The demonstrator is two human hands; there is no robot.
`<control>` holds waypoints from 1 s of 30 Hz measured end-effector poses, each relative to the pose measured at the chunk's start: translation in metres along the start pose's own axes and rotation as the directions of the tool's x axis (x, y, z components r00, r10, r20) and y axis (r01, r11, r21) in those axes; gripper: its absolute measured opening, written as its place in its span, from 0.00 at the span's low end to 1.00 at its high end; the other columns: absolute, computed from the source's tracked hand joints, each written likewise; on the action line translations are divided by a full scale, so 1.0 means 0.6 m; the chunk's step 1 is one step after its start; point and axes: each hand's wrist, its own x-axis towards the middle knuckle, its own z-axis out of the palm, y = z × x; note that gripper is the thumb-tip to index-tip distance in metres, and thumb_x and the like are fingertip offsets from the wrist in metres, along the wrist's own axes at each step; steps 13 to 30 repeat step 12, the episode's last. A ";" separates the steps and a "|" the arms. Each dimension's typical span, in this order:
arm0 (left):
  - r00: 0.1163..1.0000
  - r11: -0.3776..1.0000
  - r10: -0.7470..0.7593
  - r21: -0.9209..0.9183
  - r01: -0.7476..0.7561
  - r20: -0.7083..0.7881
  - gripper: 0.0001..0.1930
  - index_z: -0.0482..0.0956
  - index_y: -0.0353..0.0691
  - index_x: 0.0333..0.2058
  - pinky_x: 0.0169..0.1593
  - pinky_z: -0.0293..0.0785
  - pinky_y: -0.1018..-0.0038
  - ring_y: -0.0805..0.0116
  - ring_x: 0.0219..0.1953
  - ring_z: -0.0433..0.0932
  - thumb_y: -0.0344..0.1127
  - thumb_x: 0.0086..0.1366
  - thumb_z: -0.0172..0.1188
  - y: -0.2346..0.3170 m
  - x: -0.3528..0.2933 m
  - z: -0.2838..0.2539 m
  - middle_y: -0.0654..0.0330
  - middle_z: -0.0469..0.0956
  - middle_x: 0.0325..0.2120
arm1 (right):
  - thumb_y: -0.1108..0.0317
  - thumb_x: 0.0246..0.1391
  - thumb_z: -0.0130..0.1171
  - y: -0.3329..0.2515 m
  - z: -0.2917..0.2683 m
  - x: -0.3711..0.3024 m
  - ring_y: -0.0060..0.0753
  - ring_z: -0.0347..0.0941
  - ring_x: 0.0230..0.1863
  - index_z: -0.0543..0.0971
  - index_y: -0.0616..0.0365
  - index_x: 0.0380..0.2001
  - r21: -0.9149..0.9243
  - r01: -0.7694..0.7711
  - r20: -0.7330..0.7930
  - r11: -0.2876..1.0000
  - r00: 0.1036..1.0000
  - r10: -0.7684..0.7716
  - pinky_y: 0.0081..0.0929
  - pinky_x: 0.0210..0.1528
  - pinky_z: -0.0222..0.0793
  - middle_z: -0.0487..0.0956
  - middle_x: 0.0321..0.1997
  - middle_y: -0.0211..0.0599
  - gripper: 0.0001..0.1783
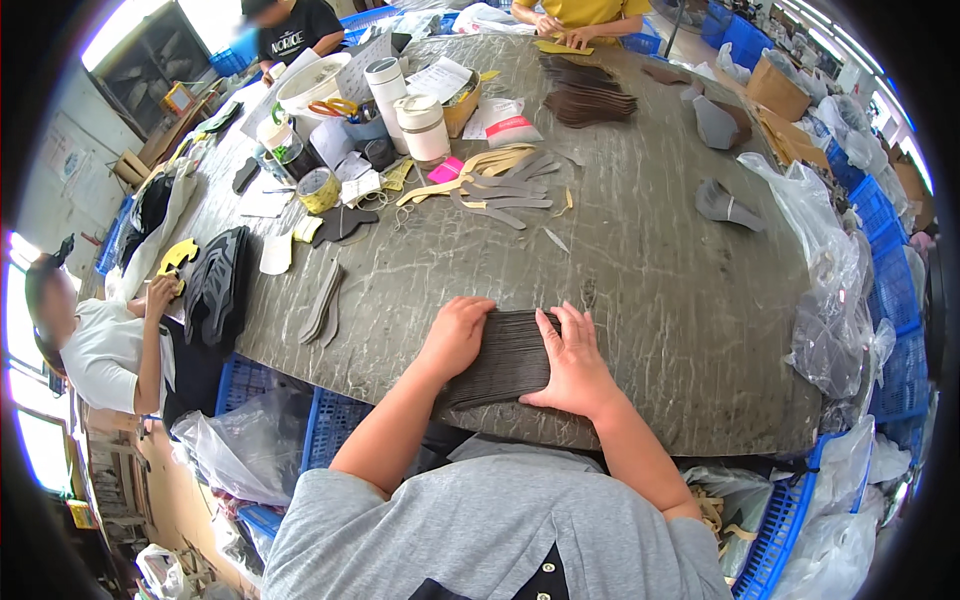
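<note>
A fanned stack of thin dark cut pieces (508,355) lies at the near edge of the grey marbled table (640,290). My left hand (458,335) rests flat on the stack's left end, fingers together. My right hand (572,362) presses on its right side, fingers spread over the top pieces. Both hands touch the stack; neither lifts it.
Tan and grey strips (500,185) lie mid-table, beside two white lidded cups (424,126), a tape roll (318,189) and a dark stack (588,100). Plastic bags (835,300) and blue crates (890,280) line the right. Other people work at the left (110,340) and far side (585,15).
</note>
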 end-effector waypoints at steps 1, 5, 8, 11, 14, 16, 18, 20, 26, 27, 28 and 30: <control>0.996 0.991 0.050 0.122 -0.058 0.072 0.25 0.72 0.32 0.54 0.62 0.62 0.56 0.50 0.60 0.67 0.43 0.64 0.59 0.007 -0.002 -0.001 0.47 0.71 0.55 | 0.47 0.22 0.81 0.004 0.003 0.000 0.57 0.46 0.73 0.52 0.53 0.71 0.005 0.003 0.014 1.000 1.000 -0.003 0.55 0.75 0.38 0.52 0.69 0.51 0.72; 0.899 0.916 0.089 0.319 -0.243 0.428 0.55 0.53 0.26 0.66 0.71 0.43 0.46 0.47 0.72 0.47 0.62 0.52 0.65 0.051 -0.027 -0.033 0.41 0.51 0.69 | 0.44 0.25 0.80 0.015 0.014 -0.005 0.56 0.43 0.74 0.49 0.56 0.71 0.024 0.026 0.020 0.999 0.999 -0.026 0.57 0.75 0.35 0.49 0.72 0.54 0.72; 0.814 0.828 0.026 0.444 -0.342 0.580 0.67 0.47 0.25 0.67 0.71 0.41 0.45 0.45 0.73 0.42 0.68 0.41 0.69 0.085 -0.033 -0.054 0.40 0.45 0.70 | 0.43 0.24 0.80 0.013 0.007 0.001 0.55 0.44 0.74 0.49 0.55 0.71 0.046 -0.006 0.057 0.999 0.998 0.003 0.57 0.75 0.35 0.47 0.74 0.53 0.73; 0.803 0.831 0.051 0.421 -0.364 0.594 0.67 0.46 0.26 0.68 0.71 0.38 0.44 0.44 0.73 0.41 0.66 0.41 0.71 0.071 -0.024 -0.048 0.42 0.44 0.71 | 0.42 0.26 0.79 0.014 0.010 0.003 0.55 0.41 0.75 0.48 0.54 0.71 0.040 -0.038 0.066 0.998 0.997 0.035 0.55 0.76 0.35 0.45 0.75 0.50 0.72; 0.808 0.846 0.068 0.396 -0.357 0.585 0.67 0.46 0.26 0.68 0.71 0.37 0.44 0.44 0.73 0.41 0.65 0.41 0.72 0.055 -0.019 -0.038 0.42 0.43 0.71 | 0.42 0.27 0.78 0.015 0.013 0.005 0.55 0.40 0.76 0.48 0.54 0.72 0.030 -0.049 0.065 0.998 0.997 0.047 0.54 0.76 0.34 0.45 0.75 0.49 0.72; 0.808 0.846 0.068 0.396 -0.357 0.585 0.67 0.46 0.26 0.68 0.71 0.37 0.44 0.44 0.73 0.41 0.65 0.41 0.72 0.055 -0.019 -0.038 0.42 0.43 0.71 | 0.42 0.27 0.78 0.015 0.013 0.005 0.55 0.40 0.76 0.48 0.54 0.72 0.030 -0.049 0.065 0.998 0.997 0.047 0.54 0.76 0.34 0.45 0.75 0.49 0.72; 0.808 0.846 0.068 0.396 -0.357 0.585 0.67 0.46 0.26 0.68 0.71 0.37 0.44 0.44 0.73 0.41 0.65 0.41 0.72 0.055 -0.019 -0.038 0.42 0.43 0.71 | 0.42 0.27 0.78 0.015 0.013 0.005 0.55 0.40 0.76 0.48 0.54 0.72 0.030 -0.049 0.065 0.998 0.997 0.047 0.54 0.76 0.34 0.45 0.75 0.49 0.72; 0.808 0.846 0.068 0.396 -0.357 0.585 0.67 0.46 0.26 0.68 0.71 0.37 0.44 0.44 0.73 0.41 0.65 0.41 0.72 0.055 -0.019 -0.038 0.42 0.43 0.71 | 0.42 0.27 0.78 0.015 0.013 0.005 0.55 0.40 0.76 0.48 0.54 0.72 0.030 -0.049 0.065 0.998 0.997 0.047 0.54 0.76 0.34 0.45 0.75 0.49 0.72; 0.808 0.846 0.068 0.396 -0.357 0.585 0.67 0.46 0.26 0.68 0.71 0.37 0.44 0.44 0.73 0.41 0.65 0.41 0.72 0.055 -0.019 -0.038 0.42 0.43 0.71 | 0.42 0.27 0.78 0.015 0.013 0.005 0.55 0.40 0.76 0.48 0.54 0.72 0.030 -0.049 0.065 0.998 0.997 0.047 0.54 0.76 0.34 0.45 0.75 0.49 0.72; 0.808 0.846 0.068 0.396 -0.357 0.585 0.67 0.46 0.26 0.68 0.71 0.37 0.44 0.44 0.73 0.41 0.65 0.41 0.72 0.055 -0.019 -0.038 0.42 0.43 0.71 | 0.42 0.27 0.78 0.015 0.013 0.005 0.55 0.40 0.76 0.48 0.54 0.72 0.030 -0.049 0.065 0.998 0.997 0.047 0.54 0.76 0.34 0.45 0.75 0.49 0.72; 0.808 0.846 0.068 0.396 -0.357 0.585 0.67 0.46 0.26 0.68 0.71 0.37 0.44 0.44 0.73 0.41 0.65 0.41 0.72 0.055 -0.019 -0.038 0.42 0.43 0.71 | 0.42 0.27 0.78 0.015 0.013 0.005 0.55 0.40 0.76 0.48 0.54 0.72 0.030 -0.049 0.065 0.998 0.997 0.047 0.54 0.76 0.34 0.45 0.75 0.49 0.72; 0.808 0.846 0.068 0.396 -0.357 0.585 0.67 0.46 0.26 0.68 0.71 0.37 0.44 0.44 0.73 0.41 0.65 0.41 0.72 0.055 -0.019 -0.038 0.42 0.43 0.71 | 0.42 0.27 0.78 0.015 0.013 0.005 0.55 0.40 0.76 0.48 0.54 0.72 0.030 -0.049 0.065 0.998 0.997 0.047 0.54 0.76 0.34 0.45 0.75 0.49 0.72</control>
